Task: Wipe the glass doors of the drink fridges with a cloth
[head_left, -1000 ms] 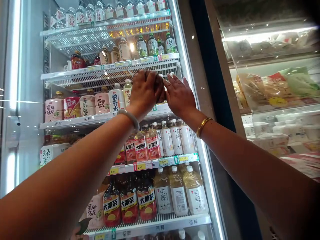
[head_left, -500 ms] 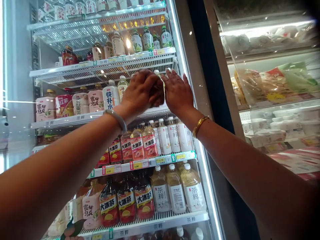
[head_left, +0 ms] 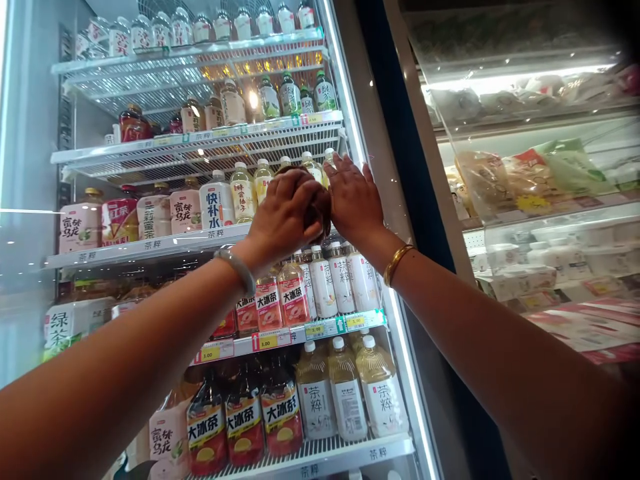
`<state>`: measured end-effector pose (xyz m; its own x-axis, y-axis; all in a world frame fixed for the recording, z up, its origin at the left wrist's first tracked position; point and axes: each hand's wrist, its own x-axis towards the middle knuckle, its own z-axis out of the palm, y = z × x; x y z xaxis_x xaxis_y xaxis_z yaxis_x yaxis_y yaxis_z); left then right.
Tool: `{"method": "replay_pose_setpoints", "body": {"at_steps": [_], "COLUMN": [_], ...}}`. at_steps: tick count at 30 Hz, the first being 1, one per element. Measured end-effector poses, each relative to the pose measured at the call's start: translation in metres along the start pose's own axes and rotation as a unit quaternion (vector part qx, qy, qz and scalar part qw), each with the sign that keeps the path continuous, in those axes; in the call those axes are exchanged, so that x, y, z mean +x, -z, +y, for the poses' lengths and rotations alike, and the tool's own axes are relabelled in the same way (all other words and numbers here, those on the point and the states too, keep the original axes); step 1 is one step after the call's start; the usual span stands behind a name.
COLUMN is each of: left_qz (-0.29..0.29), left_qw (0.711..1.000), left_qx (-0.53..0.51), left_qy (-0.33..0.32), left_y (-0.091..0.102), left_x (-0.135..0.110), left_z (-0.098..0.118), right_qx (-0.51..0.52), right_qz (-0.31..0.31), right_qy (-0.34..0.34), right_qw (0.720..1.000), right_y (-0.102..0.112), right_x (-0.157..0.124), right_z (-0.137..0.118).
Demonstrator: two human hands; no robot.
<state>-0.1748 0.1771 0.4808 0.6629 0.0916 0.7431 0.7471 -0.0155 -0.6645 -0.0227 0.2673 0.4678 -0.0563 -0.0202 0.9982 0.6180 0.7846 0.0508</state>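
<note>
Both my arms reach up into an open drinks fridge. My left hand (head_left: 287,215) is closed round a dark bottle (head_left: 316,212) at the right end of the third wire shelf (head_left: 150,245). My right hand (head_left: 354,199) lies flat with fingers stretched out, pressed against the pale bottles (head_left: 314,167) beside it at the shelf's right end. A pale bangle is on my left wrist and a gold bangle on my right. The held bottle is mostly hidden by my fingers.
Several shelves hold rows of tea and juice bottles (head_left: 280,413) with price tags (head_left: 320,329) on the rails. The fridge's right frame (head_left: 370,133) stands close to my right hand. A second glass-fronted case (head_left: 540,187) with packaged food is to the right.
Both hands have come slightly lower on the shelf front and more pale bottle tops show behind them. The camera view has shifted a little.
</note>
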Motion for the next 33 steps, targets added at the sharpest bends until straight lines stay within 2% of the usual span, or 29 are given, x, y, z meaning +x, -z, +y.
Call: {"method": "replay_pose_setpoints", "body": {"at_steps": [1, 4, 7, 10, 13, 15, 17, 20, 22, 23, 25, 29, 31, 33], "left_qz": [0.004, 0.052, 0.063, 0.045, 0.013, -0.004, -0.013, 0.008, 0.034, 0.039, 0.036, 0.013, -0.010, -0.038], "left_qw": [1.000, 0.990, 0.980, 0.989, 0.999, 1.000, 1.000, 0.994, 0.986, 0.985, 0.988, 0.997, 0.998, 0.997], "left_qx": [-0.001, -0.017, -0.013, 0.000, -0.003, -0.009, -0.013, -0.032, -0.053, -0.059, -0.060, -0.057, -0.063, -0.070], "left_qy": [0.019, 0.133, 0.187, 0.143, 0.040, 0.001, 0.010, 0.101, 0.153, 0.158, 0.135, 0.046, 0.000, -0.026], "left_y": [-0.002, -0.014, -0.024, -0.026, -0.024, -0.023, -0.024, -0.030, -0.036, -0.040, -0.045, -0.043, -0.038, -0.033], "left_x": [0.010, 0.042, 0.051, 0.029, 0.000, -0.005, 0.006, 0.038, 0.052, 0.053, 0.045, 0.007, -0.001, 0.004], "left_z": [-0.006, -0.015, 0.002, 0.039, 0.067, 0.070, 0.059, 0.038, 0.035, 0.039, 0.056, 0.094, 0.096, 0.084], "right_qx": [0.000, -0.010, -0.013, -0.019, -0.026, -0.035, -0.042, -0.044, -0.043, -0.043, -0.041, -0.040, -0.036, -0.031], "right_qz": [-0.002, -0.011, -0.027, -0.044, -0.043, -0.034, -0.021, -0.004, 0.003, 0.003, -0.002, -0.010, -0.008, -0.006], "right_qy": [-0.003, 0.014, 0.075, 0.124, 0.136, 0.120, 0.094, 0.064, 0.055, 0.050, 0.037, 0.034, 0.038, 0.040], "right_qw": [1.000, 1.000, 0.997, 0.991, 0.989, 0.992, 0.994, 0.997, 0.998, 0.998, 0.998, 0.999, 0.999, 0.999], "right_y": [0.000, 0.004, 0.013, 0.022, 0.026, 0.026, 0.024, 0.022, 0.021, 0.021, 0.022, 0.025, 0.026, 0.026], "right_x": [0.000, 0.002, 0.001, -0.004, -0.012, -0.017, -0.019, -0.021, -0.022, -0.023, -0.027, -0.040, -0.045, -0.047], "right_z": [0.000, 0.007, 0.027, 0.051, 0.064, 0.066, 0.066, 0.066, 0.068, 0.069, 0.073, 0.081, 0.084, 0.085]}}
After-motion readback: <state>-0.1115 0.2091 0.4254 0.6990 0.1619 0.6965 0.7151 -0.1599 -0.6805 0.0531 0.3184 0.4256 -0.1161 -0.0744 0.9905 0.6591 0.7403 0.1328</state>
